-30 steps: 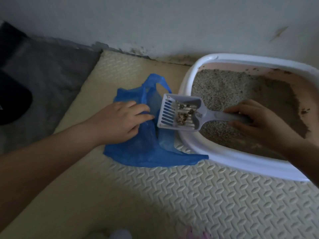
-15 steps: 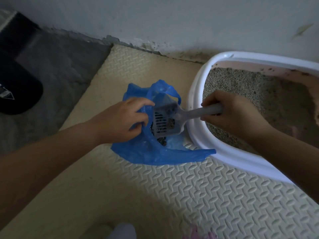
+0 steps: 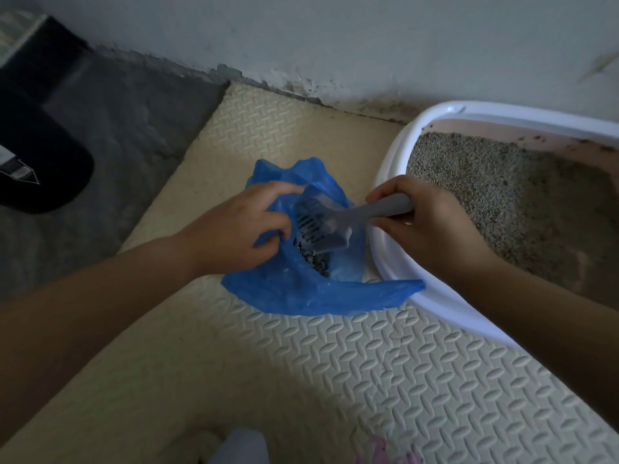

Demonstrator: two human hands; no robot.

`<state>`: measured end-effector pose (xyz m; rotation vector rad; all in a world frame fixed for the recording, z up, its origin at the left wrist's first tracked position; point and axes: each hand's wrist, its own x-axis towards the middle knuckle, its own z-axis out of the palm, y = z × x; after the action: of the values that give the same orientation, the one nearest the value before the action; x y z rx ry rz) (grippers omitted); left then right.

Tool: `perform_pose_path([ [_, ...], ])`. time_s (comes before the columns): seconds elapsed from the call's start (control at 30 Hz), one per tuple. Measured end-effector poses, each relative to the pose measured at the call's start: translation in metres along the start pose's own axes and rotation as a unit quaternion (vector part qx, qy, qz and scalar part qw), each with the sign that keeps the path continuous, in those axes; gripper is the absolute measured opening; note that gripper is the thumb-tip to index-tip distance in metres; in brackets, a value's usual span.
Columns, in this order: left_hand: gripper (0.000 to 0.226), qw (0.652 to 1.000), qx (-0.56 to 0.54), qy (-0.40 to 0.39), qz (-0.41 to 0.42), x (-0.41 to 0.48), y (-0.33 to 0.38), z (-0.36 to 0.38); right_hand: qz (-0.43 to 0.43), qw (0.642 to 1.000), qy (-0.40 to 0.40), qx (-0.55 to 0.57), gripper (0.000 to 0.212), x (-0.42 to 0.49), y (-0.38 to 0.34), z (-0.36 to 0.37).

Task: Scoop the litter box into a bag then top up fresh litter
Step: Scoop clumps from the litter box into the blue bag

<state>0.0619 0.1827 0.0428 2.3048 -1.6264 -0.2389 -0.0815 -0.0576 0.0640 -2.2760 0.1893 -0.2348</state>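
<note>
A blue plastic bag [image 3: 301,293] lies on the cream foam mat, left of the white litter box [image 3: 388,182]. My left hand [image 3: 234,229] grips the bag's left edge and holds its mouth apart. My right hand [image 3: 425,222] holds the grey slotted scoop [image 3: 321,226] by its handle, over the box's left rim. The scoop head is tipped down inside the bag's mouth. Dark clumps [image 3: 316,261] lie in the bag under it. Grey litter [image 3: 485,182] fills the box, heaped toward the left.
The cream foam mat [image 3: 335,380] covers the floor in front. A wall [image 3: 335,38] runs behind the box and bag. To the left lies dark grey floor [image 3: 117,128] with a black object [image 3: 37,162] on it. Pale cloth shows at the bottom edge [image 3: 241,447].
My right hand carried the loaded scoop left from over the box rim into the bag's mouth and tipped it down. The clumps dropped into the bag. My left hand kept hold of the bag.
</note>
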Motion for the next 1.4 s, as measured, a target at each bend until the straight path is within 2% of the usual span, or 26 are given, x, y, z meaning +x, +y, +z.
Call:
perform_pose_path([
  [0.33, 0.022, 1.0, -0.001, 0.002, -0.005, 0.004, 0.003, -0.001, 0.029, 0.999, 0.009, 0.009, 0.026, -0.011, 0.004, -0.005],
  [0.6, 0.026, 1.0, 0.015, 0.02, 0.002, 0.007, 0.008, 0.002, 0.114, 0.985, 0.052, 0.119, 0.026, -0.028, 0.022, -0.034],
  [0.73, 0.024, 0.999, 0.046, 0.023, 0.004, 0.014, 0.012, 0.005, 0.177, 0.941, 0.07, 0.279, 0.027, -0.056, 0.046, -0.071],
  [0.83, 0.025, 0.996, 0.067, 0.051, 0.007, 0.025, 0.024, 0.008, 0.228, 0.897, 0.123, 0.358, 0.024, -0.077, 0.067, -0.091],
  [1.0, 0.039, 0.996, 0.07, 0.034, 0.042, 0.059, 0.058, 0.028, 0.289, 0.874, 0.195, 0.339, 0.022, -0.107, 0.102, -0.123],
  [1.1, 0.042, 0.996, 0.072, -0.006, 0.062, 0.082, 0.077, 0.045, 0.289, 0.867, 0.222, 0.339, 0.044, -0.12, 0.121, -0.148],
  [1.23, 0.043, 0.994, 0.073, -0.031, 0.074, 0.106, 0.098, 0.066, 0.275, 0.877, 0.262, 0.294, 0.057, -0.133, 0.147, -0.18],
  [1.4, 0.038, 0.994, 0.062, -0.023, 0.086, 0.119, 0.115, 0.095, 0.273, 0.887, 0.272, 0.255, 0.058, -0.139, 0.172, -0.204],
])
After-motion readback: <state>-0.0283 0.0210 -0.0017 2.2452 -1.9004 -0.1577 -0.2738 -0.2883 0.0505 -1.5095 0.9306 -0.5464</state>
